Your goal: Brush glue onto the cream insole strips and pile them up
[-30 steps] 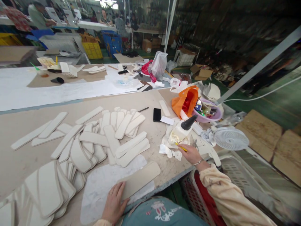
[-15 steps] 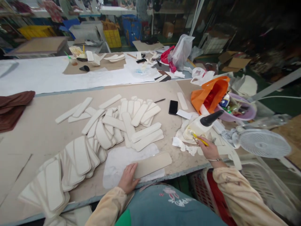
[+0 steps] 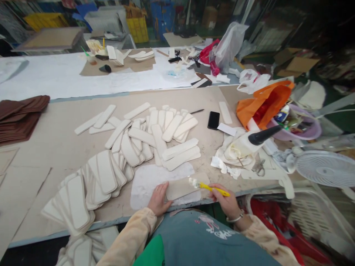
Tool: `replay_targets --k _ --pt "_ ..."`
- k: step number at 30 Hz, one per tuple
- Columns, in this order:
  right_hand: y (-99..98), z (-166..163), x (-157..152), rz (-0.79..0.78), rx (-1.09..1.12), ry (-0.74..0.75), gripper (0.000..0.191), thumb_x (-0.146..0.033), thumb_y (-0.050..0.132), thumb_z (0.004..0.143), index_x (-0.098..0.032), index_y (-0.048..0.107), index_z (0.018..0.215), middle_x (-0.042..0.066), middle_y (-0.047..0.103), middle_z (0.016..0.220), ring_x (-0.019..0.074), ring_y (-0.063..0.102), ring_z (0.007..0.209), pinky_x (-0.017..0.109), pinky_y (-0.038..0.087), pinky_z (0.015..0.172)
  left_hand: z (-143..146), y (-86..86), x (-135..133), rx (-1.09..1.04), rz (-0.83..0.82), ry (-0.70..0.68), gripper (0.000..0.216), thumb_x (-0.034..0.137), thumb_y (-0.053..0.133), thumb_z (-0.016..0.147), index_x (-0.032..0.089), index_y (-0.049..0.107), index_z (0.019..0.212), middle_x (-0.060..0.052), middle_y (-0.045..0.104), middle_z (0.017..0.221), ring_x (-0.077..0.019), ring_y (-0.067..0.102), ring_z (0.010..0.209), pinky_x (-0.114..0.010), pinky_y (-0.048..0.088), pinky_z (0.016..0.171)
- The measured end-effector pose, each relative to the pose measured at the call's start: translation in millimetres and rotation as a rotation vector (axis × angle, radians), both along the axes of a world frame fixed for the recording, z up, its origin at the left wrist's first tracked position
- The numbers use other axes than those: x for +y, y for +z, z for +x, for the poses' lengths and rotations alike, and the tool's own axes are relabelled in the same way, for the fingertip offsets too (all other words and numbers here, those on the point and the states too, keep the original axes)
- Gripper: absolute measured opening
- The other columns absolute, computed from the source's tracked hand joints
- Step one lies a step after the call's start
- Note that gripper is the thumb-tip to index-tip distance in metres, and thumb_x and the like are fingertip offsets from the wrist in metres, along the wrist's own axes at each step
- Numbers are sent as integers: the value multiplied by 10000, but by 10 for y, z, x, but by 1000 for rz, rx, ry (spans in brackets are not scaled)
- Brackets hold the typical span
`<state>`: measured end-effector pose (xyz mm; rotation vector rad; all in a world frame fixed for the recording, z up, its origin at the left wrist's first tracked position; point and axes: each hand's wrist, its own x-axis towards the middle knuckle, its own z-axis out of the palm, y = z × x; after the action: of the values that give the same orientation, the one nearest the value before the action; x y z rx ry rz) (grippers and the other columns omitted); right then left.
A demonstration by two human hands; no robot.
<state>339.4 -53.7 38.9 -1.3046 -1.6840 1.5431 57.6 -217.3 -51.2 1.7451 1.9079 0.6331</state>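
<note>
My left hand (image 3: 158,200) lies flat, fingers out, on the near end of a long cream strip (image 3: 183,187) that rests on a white sheet (image 3: 146,183) at the table's front edge. My right hand (image 3: 225,200) is closed round a yellow-handled brush (image 3: 208,186) whose white, glue-laden bristles touch the strip's right end. A glue bottle with a black nozzle (image 3: 251,142) lies on crumpled white rags to the right. Many more cream strips (image 3: 155,136) lie fanned across the middle of the table.
A black phone (image 3: 213,120), an orange bag (image 3: 263,103), a purple bowl (image 3: 310,129) and a white fan (image 3: 324,169) crowd the right side. Brown pieces (image 3: 19,116) are stacked at the left. A white basket (image 3: 313,218) stands beside my right arm.
My right hand has drawn the brush away from the glue bottle and brought it left onto the strip. My left hand has stayed on the strip. The view has tilted downward.
</note>
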Motion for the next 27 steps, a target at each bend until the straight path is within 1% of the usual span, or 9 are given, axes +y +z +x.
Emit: replay_targets --k 3,7,11,15,18,22,27 --pt "-141 -319 -224 -120 28 168 292 -402 484 823 -167 595 955 17 626 611 130 562 490 251 496 482 -10 -19 11 15 7 -1 804 327 579 703 157 161 1369 -147 441 1238 -279 407 1128 -481 329 963" --pt "-279 -614 -357 -158 36 303 281 -387 489 824 -174 594 975 7 639 615 119 582 490 228 498 492 -14 -30 20 36 9 -4 812 338 583 691 147 174 1366 -149 454 1225 -280 426 1111 -476 337 951" --pt "-347 -795 -427 -119 8 360 283 -382 493 826 -178 599 991 8 653 631 120 602 503 225 503 514 -16 -33 22 41 15 -10 819 351 584 685 144 180 1366 -146 476 1200 -278 438 1097 -468 347 939" --pt "-381 -895 -489 -89 3 395 287 -378 482 832 -176 601 997 5 656 641 118 613 522 220 504 526 -15 -39 21 43 30 -16 809 344 582 691 137 183 1364 -146 470 1203 -272 432 1097 -460 340 945" --pt "-395 -898 -502 -58 -38 378 282 -377 480 835 -171 609 978 10 656 631 121 615 514 216 499 516 -8 -40 21 51 41 -14 793 345 573 701 140 188 1363 -146 473 1201 -273 437 1096 -464 343 939" --pt "-410 -785 -432 12 -90 305 283 -380 460 847 -174 609 973 7 643 605 128 612 499 224 494 510 3 -47 17 72 50 -9 778 351 559 712 145 188 1364 -147 490 1186 -274 449 1088 -466 352 932" --pt "-445 -491 -238 29 -126 138 326 -430 454 837 -166 601 960 12 631 589 141 607 485 238 500 476 -1 -85 8 96 58 -14 773 344 554 722 157 175 1370 -151 473 1221 -278 450 1096 -471 342 946"
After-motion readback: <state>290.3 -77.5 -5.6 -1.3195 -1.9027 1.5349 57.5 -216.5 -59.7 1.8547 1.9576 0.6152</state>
